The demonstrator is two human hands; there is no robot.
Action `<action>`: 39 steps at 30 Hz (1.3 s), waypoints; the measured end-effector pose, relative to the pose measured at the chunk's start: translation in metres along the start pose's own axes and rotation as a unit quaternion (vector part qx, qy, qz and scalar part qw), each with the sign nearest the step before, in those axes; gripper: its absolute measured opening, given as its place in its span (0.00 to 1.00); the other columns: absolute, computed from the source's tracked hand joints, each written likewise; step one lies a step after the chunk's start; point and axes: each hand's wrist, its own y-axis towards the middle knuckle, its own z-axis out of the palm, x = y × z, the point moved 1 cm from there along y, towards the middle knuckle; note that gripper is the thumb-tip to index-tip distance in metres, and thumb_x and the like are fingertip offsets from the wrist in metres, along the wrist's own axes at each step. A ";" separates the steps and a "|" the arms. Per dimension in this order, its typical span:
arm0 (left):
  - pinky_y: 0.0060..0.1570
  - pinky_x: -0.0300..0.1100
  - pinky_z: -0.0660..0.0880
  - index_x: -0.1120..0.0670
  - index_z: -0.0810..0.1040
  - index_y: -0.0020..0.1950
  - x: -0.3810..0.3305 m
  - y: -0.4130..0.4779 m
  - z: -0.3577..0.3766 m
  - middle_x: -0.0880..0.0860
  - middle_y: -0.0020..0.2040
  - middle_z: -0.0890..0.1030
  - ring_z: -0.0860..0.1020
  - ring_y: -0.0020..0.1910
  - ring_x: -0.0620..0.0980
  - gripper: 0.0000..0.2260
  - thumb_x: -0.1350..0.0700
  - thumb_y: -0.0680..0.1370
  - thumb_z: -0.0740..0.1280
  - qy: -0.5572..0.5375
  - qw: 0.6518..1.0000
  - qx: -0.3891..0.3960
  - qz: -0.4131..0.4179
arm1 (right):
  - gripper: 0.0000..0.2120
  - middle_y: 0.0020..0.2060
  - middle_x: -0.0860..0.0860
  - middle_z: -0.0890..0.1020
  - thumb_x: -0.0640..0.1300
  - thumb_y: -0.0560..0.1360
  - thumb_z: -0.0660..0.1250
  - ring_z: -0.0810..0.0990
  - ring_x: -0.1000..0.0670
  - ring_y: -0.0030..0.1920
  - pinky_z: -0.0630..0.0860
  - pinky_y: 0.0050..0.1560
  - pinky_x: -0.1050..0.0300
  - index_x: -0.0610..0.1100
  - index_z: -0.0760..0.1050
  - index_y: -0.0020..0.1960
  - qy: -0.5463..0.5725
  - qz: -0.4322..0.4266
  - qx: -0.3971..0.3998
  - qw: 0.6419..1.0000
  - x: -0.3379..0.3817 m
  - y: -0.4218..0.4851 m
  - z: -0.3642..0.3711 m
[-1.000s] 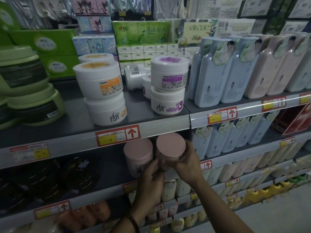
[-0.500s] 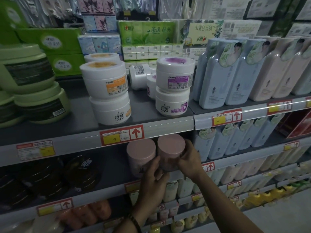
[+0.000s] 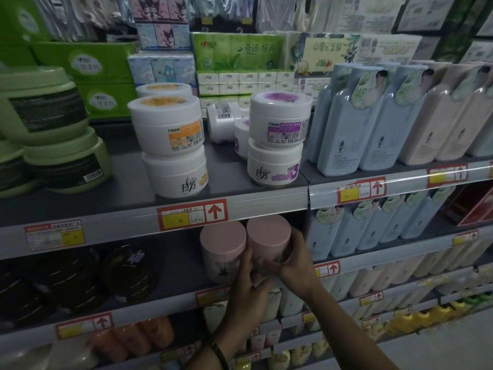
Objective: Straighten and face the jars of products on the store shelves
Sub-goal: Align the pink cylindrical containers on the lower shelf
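Two pink jars stand side by side on the second shelf. My right hand (image 3: pixel 296 260) wraps round the right pink jar (image 3: pixel 268 237) from its right side. My left hand (image 3: pixel 249 287) grips the same jar low at its front, its fingers reaching between the two jars. The left pink jar (image 3: pixel 221 249) touches it and shows a small dark figure on its front. On the shelf above stand white jars with an orange label (image 3: pixel 170 145) and white jars with a purple label (image 3: pixel 278 140), each stacked two high. One white jar (image 3: pixel 221 126) lies on its side behind them.
Green jars (image 3: pixel 50 145) are stacked at the upper left. Tall pale blue and pink bottles (image 3: pixel 386 121) fill the right of the top shelf and the shelves below. Dark jars (image 3: pixel 128 273) sit left of the pink ones. Tissue packs (image 3: pixel 237 52) stand behind.
Both hands have stayed on the right pink jar; my left fingers have moved a little higher against it. The view has shifted slightly.
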 end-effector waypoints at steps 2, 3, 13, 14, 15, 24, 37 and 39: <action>0.66 0.40 0.76 0.31 0.64 0.74 0.001 -0.001 0.000 0.34 0.70 0.73 0.75 0.66 0.31 0.29 0.55 0.80 0.69 -0.004 1.000 -0.018 0.003 | 0.50 0.67 0.59 0.77 0.49 0.61 0.89 0.76 0.64 0.66 0.78 0.62 0.66 0.55 0.66 0.75 0.002 -0.011 -0.040 0.999 0.003 -0.009 0.010; 0.64 0.41 0.78 0.29 0.67 0.72 0.001 -0.002 0.000 0.32 0.67 0.74 0.77 0.64 0.32 0.26 0.53 0.81 0.69 -0.014 1.000 -0.025 0.000 | 0.50 0.67 0.59 0.76 0.50 0.60 0.89 0.76 0.63 0.67 0.79 0.63 0.64 0.56 0.66 0.75 0.002 -0.016 -0.063 0.998 0.003 -0.012 0.016; 0.66 0.54 0.79 0.35 0.77 0.66 0.000 -0.015 -0.003 0.42 0.69 0.79 0.80 0.67 0.47 0.14 0.43 0.81 0.65 -0.125 0.990 -0.049 -0.050 | 0.54 0.66 0.52 0.73 0.59 0.57 0.88 0.75 0.49 0.68 0.79 0.67 0.42 0.51 0.65 0.75 -0.017 0.013 -0.165 0.986 0.002 -0.016 0.047; 0.68 0.55 0.78 0.33 0.77 0.66 0.001 -0.015 -0.004 0.42 0.70 0.78 0.79 0.68 0.47 0.16 0.40 0.79 0.65 -0.127 0.990 -0.043 -0.048 | 0.54 0.66 0.52 0.73 0.59 0.57 0.88 0.75 0.49 0.68 0.79 0.66 0.43 0.51 0.65 0.75 -0.017 0.014 -0.167 0.986 0.002 -0.016 0.046; 0.68 0.55 0.78 0.33 0.77 0.66 0.000 -0.015 -0.005 0.42 0.71 0.78 0.79 0.69 0.48 0.17 0.39 0.78 0.65 -0.129 0.990 -0.039 -0.043 | 0.53 0.66 0.52 0.74 0.60 0.57 0.88 0.76 0.49 0.67 0.79 0.66 0.43 0.51 0.65 0.75 -0.018 0.016 -0.167 0.986 0.002 -0.016 0.046; 0.54 0.38 0.81 0.40 0.70 0.76 -0.002 -0.014 -0.004 0.46 0.74 0.76 0.79 0.69 0.45 0.26 0.41 0.77 0.66 -0.156 0.987 -0.015 -0.027 | 0.47 0.61 0.57 0.79 0.57 0.59 0.88 0.80 0.57 0.59 0.77 0.56 0.63 0.56 0.67 0.71 -0.011 0.021 -0.127 0.992 0.005 -0.017 0.031; 0.69 0.52 0.77 0.36 0.65 0.78 0.001 -0.006 0.004 0.44 0.79 0.68 0.71 0.75 0.46 0.34 0.30 0.73 0.65 -0.127 0.991 -0.020 -0.026 | 0.42 0.63 0.67 0.78 0.56 0.66 0.86 0.78 0.68 0.61 0.78 0.56 0.70 0.61 0.67 0.73 -0.039 -0.014 -0.027 0.999 0.008 -0.008 0.002; 0.69 0.54 0.76 0.37 0.65 0.78 0.002 -0.004 0.005 0.44 0.79 0.69 0.72 0.75 0.47 0.32 0.34 0.75 0.64 -0.138 0.990 -0.021 -0.029 | 0.42 0.66 0.67 0.77 0.53 0.68 0.85 0.78 0.66 0.64 0.78 0.60 0.66 0.58 0.67 0.76 -0.046 -0.035 -0.045 0.997 0.008 -0.012 0.005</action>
